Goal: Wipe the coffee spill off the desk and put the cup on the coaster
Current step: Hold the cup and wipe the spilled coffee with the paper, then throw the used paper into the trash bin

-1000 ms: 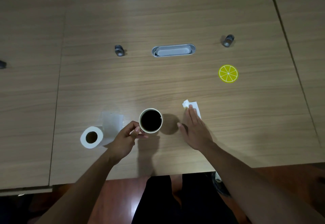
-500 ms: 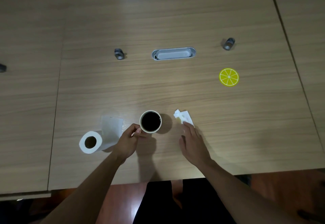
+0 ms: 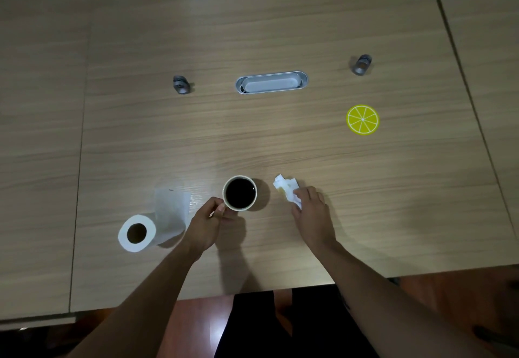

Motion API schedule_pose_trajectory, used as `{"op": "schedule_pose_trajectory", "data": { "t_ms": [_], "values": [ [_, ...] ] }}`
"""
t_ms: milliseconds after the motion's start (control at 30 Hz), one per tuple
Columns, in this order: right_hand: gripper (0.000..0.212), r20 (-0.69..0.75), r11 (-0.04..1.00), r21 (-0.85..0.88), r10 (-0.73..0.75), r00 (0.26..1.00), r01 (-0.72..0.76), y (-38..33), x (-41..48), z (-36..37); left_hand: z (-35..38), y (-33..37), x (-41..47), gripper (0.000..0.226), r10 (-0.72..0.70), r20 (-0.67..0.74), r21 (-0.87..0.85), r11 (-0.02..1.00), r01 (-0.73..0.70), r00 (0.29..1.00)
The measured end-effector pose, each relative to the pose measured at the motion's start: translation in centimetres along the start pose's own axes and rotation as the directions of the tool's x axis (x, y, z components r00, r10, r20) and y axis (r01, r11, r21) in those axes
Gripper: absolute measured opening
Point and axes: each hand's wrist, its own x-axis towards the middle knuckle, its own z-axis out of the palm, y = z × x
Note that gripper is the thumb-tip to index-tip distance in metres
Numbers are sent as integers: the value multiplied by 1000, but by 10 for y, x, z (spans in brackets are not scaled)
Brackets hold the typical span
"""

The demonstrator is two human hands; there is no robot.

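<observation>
On the wooden desk point(image 3: 280, 138), left hand point(image 3: 206, 221) grips the coffee cup point(image 3: 240, 193) while right hand point(image 3: 310, 211) pinches a crumpled tissue point(image 3: 286, 187)

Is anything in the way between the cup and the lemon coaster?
Nothing visible is. The cup sits in the left hand; the bare desk runs up to the coaster. The tissue lies just below that line.
</observation>
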Motion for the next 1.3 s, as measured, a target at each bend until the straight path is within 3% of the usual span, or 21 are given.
{"op": "schedule_pose_trajectory", "data": {
  "t_ms": [367,500,567,667,767,800,867,1000,1067,1167,1300],
  "values": [
    [27,-20,991,134,32,999,-29,8,0,2,0,5,-1,20,48,-11,-10,999,-48,999],
    [26,-46,983,167,80,996,-71,17,-20,3,-4,8,-6,33,61,-18,62,996,-60,998],
    [22,-63,983,164,92,994,-81,23,-36,2,-4,3,-11,38,43,-69,205,978,-29,997],
    [14,-56,968,222,133,989,-118,38,-63,-2,-7,-5,-17,41,-85,-160,554,817,161,983],
    [10,11,922,365,133,991,-127,50,-88,-12,0,-7,-29,33,-75,23,735,677,34,997],
    [8,56,893,416,162,985,-170,55,-102,-20,9,-8,-36,26,-36,131,736,673,-73,991],
    [4,195,822,492,219,956,-288,62,-123,-31,26,-7,-47,10,52,328,591,767,-248,943],
    [8,434,666,615,163,886,-423,85,-162,-51,80,30,-71,36,242,557,337,808,-483,794],
    [7,507,589,659,113,854,-469,92,-181,-67,115,49,-79,41,255,625,271,816,-511,738],
    [14,521,433,732,140,842,-526,109,-207,-83,166,65,-83,20,187,697,263,832,-490,692],
    [22,476,217,813,287,831,-540,139,-244,-99,230,65,-89,10,94,709,244,897,-368,699]
  ]
}}
